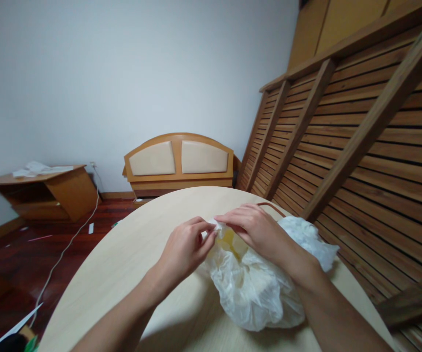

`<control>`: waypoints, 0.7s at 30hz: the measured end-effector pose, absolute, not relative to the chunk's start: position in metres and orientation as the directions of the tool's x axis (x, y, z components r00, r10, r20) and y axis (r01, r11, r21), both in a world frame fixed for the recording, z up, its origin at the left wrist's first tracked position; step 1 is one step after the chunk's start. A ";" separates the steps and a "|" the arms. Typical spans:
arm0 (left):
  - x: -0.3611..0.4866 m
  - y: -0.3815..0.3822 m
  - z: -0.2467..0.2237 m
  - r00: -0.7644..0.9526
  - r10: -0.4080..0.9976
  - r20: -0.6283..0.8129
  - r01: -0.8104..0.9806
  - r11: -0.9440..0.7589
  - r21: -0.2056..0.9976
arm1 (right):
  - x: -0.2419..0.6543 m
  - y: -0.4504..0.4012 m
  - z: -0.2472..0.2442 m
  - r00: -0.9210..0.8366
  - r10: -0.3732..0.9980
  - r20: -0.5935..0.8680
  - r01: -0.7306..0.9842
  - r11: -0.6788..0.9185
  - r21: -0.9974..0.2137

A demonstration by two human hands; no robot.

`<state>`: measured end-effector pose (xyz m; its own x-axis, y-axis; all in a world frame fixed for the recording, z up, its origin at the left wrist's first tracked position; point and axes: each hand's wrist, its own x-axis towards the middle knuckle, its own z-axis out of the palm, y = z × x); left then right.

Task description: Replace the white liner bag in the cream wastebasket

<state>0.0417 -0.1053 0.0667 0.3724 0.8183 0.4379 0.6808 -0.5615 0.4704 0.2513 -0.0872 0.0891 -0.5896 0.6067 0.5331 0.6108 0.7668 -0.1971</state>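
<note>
A white plastic bag [255, 298] rests on the round pale table [123, 264], bulging, with something yellow showing through near its top. My left hand [191, 242] pinches the bag's upper edge between thumb and index finger. Close against it, my right hand [251, 227] grips the same gathered edge, its fingers bent over the plastic and its thumb hidden. The bag's contents cannot be made out.
Another crumpled white bag [306, 237] lies beyond my right forearm, near a thin brown cord [271, 207]. Slatted wooden panels [343, 146] lean at the right. Behind are a headboard [178, 151] and a low cabinet [64, 195].
</note>
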 end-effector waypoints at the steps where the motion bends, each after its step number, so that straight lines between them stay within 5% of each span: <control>1: 0.041 -0.106 0.068 0.363 0.822 0.439 0.682 -0.556 0.476 | 0.252 -0.087 0.089 -0.597 0.604 0.528 0.607 0.770 -0.194; 11: 0.038 -0.101 0.067 0.331 0.784 0.525 0.663 -0.589 0.462 | 0.254 -0.086 0.089 -0.599 0.610 0.518 0.596 0.772 -0.219; 21: 0.046 -0.103 0.064 0.291 0.801 0.523 0.579 -0.583 0.570 | 0.250 -0.086 0.089 -0.561 0.636 0.531 0.597 0.754 -0.274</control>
